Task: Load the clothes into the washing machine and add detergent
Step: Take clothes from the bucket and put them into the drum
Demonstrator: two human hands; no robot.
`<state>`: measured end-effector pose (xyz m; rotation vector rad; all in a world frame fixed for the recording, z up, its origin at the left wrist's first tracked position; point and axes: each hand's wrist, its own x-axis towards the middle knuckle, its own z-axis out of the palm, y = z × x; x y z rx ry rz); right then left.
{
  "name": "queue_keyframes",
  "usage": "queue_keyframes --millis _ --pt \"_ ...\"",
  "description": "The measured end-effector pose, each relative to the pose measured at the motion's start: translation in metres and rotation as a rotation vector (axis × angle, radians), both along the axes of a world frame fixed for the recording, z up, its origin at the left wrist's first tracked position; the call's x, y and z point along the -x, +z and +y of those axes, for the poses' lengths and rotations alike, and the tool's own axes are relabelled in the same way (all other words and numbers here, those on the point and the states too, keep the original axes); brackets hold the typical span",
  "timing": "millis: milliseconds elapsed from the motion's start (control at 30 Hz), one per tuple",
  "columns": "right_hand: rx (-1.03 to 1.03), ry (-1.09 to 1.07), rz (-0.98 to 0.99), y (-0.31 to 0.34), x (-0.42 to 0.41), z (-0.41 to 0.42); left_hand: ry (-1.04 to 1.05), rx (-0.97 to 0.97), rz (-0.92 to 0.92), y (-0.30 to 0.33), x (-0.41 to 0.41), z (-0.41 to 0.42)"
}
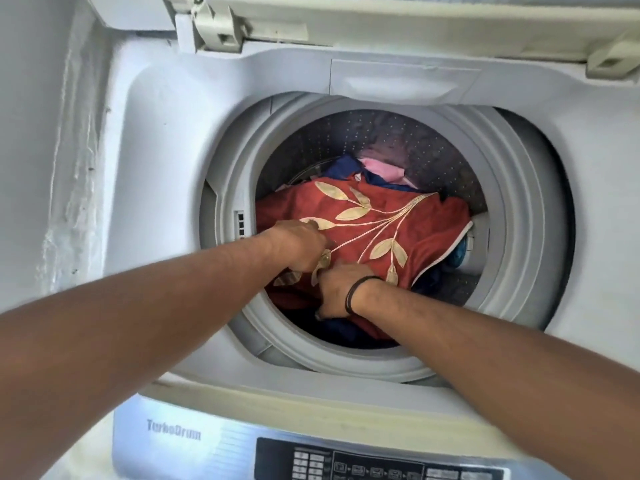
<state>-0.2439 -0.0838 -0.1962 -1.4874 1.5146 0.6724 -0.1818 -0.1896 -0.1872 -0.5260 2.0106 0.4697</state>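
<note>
Under both hands (322, 261), red cloth (398, 216) covers blue clothes (343, 168).

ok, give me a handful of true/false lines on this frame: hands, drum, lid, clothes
1. The lid is raised. True.
2. The drum holds no clothes. False: a red cloth with gold leaf trim lies on top of blue and pink pieces.
3. Both hands are inside the drum opening, on the red cloth. True: left hand, right hand.
4. The left wrist carries a black band. False: the band is on the right wrist.
5. A detergent bottle stands on the control panel. False: no detergent shows anywhere.
</note>
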Motion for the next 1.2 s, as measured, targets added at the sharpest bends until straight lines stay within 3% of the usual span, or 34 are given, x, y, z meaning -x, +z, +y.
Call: queue_keyframes --millis 67,133,300,433,500,567,733,867,933,1067,1200 --pt "0.025 0.021 0.235 -0.016 0.007 0.006 -0.036 0.019 -0.057 -0.002 0.001 0.004" --pt "-0.01 0.048 0.304 -0.035 0.015 0.012 -0.081 0.061 -0.093 -0.01 -0.001 0.009" --pt "-0.331 0.169 0.032 -0.042 0.027 0.027 -0.129 0.075 -0.109 -0.021 -0.006 0.011" --pt "0.03 -0.16 0.044 -0.034 0.054 0.003 -0.156 0.184 -0.075 -0.016 -0.004 0.008" --pt "0.238 -0.237 0.119 -0.035 0.066 -0.012 -0.207 0.267 0.016 -0.011 -0.001 0.008" --pt "0.309 -0.298 0.15 -0.043 0.075 -0.017 -0.19 0.278 0.139 -0.008 0.002 0.007" --pt "-0.072 -0.414 -0.031 -0.052 0.079 0.0 -0.045 0.183 0.205 -0.005 0.0 0.0" --pt "0.108 -0.238 0.031 -0.008 0.083 0.003 0.005 0.192 0.432 0.012 0.006 0.007" --pt "0.197 -0.287 0.0 0.033 0.09 0.004 0.059 0.209 0.588 0.034 0.006 0.015" --pt "0.379 -0.56 -0.083 0.129 0.093 0.03 0.402 0.109 0.801 0.082 -0.019 0.039" --pt "0.643 -0.973 -0.146 0.204 0.069 0.088 0.649 -0.071 0.928 0.131 -0.06 0.07"
